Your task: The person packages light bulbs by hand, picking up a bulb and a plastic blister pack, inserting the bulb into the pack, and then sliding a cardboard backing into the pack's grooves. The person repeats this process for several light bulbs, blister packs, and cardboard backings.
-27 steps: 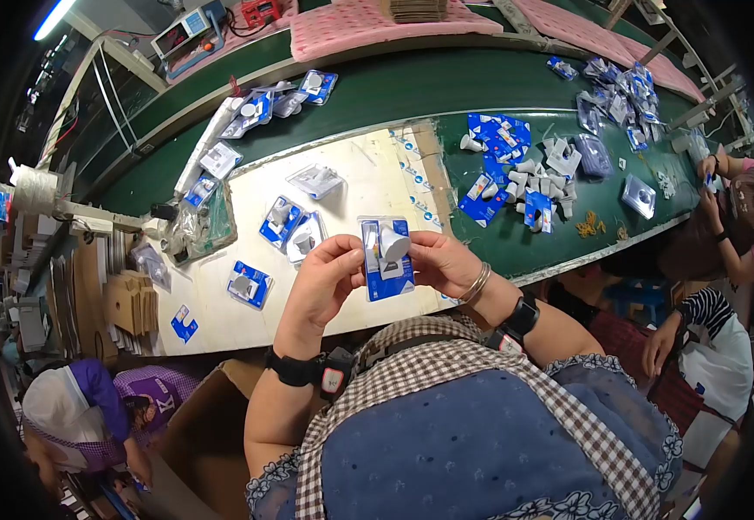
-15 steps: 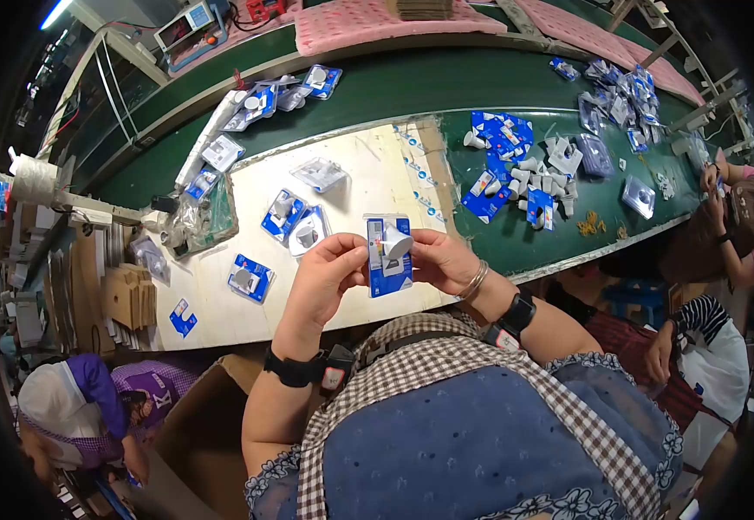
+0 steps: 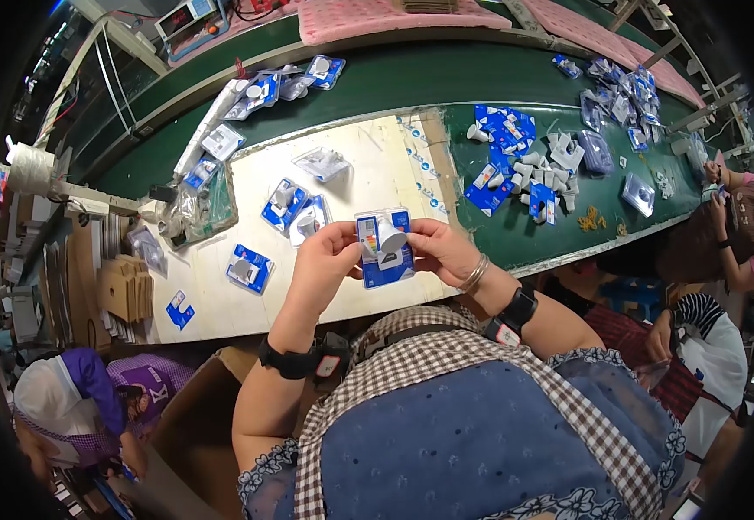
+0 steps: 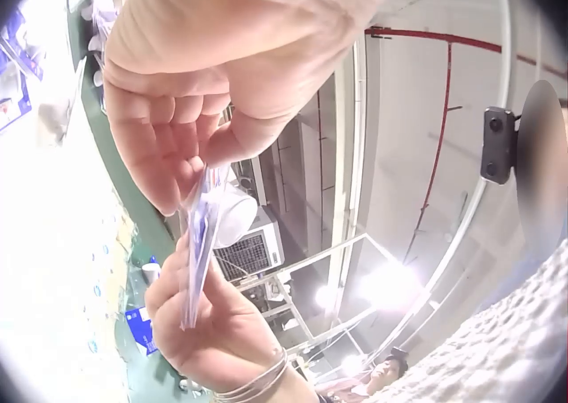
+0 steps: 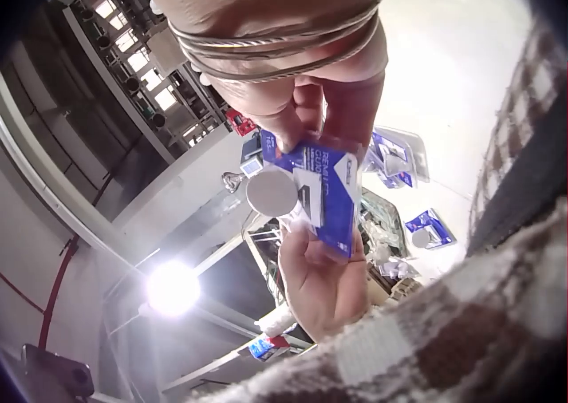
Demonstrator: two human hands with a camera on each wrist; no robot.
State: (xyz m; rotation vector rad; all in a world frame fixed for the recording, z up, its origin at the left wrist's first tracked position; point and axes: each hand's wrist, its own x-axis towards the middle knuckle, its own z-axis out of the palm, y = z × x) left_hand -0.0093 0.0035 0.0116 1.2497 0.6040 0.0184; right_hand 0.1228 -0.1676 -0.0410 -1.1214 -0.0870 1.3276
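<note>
Both hands hold one blue blister pack (image 3: pixel 386 270) upright over the white board, with a round white part (image 3: pixel 391 240) bulging from its front. The left hand (image 3: pixel 329 260) pinches its left edge between thumb and fingers. At the opposite edge the right hand (image 3: pixel 446 254), with bangles at the wrist, pinches it the same way. Seen edge-on in the left wrist view, the pack (image 4: pixel 202 252) is thin and lies between the two hands. In the right wrist view the blue card (image 5: pixel 333 199) faces the camera, the white disc (image 5: pixel 272 192) standing out from it.
More packs (image 3: pixel 250 268) lie on the white board (image 3: pixel 360 156), beside a cut blue card (image 3: pixel 179 310). White parts (image 3: pixel 543 178) and blue cards (image 3: pixel 505 130) are heaped on the green surface at right. Other people sit at lower left and right.
The hands and the pack first shifted slightly right, then back left and a little up in the head view. Both hands have kept their pinch on the pack.
</note>
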